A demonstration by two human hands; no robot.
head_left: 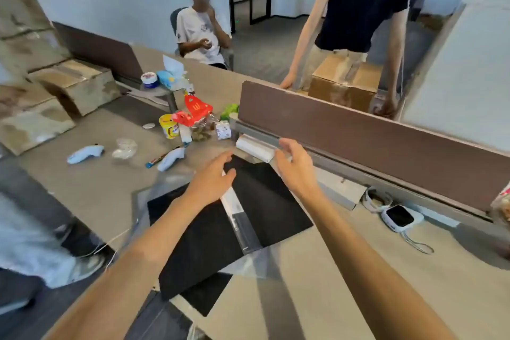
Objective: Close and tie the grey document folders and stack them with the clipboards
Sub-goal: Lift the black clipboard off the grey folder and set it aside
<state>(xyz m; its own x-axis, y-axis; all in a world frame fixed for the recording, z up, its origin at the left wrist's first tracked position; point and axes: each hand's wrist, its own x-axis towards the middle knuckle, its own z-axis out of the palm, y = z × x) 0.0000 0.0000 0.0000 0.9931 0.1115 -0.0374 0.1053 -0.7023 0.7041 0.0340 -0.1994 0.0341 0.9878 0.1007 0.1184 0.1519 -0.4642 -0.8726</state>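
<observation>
Bench (317, 279) fills most of my view, beige and long, with a brown divider panel (372, 141) running along its far edge. On it, right in front of me, lie what I take for the clipboards (270, 201): two dark flat boards set side by side, with a pale strip (234, 210) lying over the seam between them. Beyond their far corner sits a grey-white folded piece (255, 148) against the foot of the divider (I judge it one of the grey document folders, though blur keeps me from being sure). My right hand (296, 165) is spread wide, fingertips at that folder's near end, holding nothing. My left hand (214, 179) hovers open and flat above the boards' far edge, also empty. Snack litter (190, 121) sits well apart to the left.

I judge the step in hand to be the reach for a folder, with closing and tying not yet begun. The next move calls for a firm grip on the folder, then drawing it onto bare bench to shut the flap and find its tie.
</observation>
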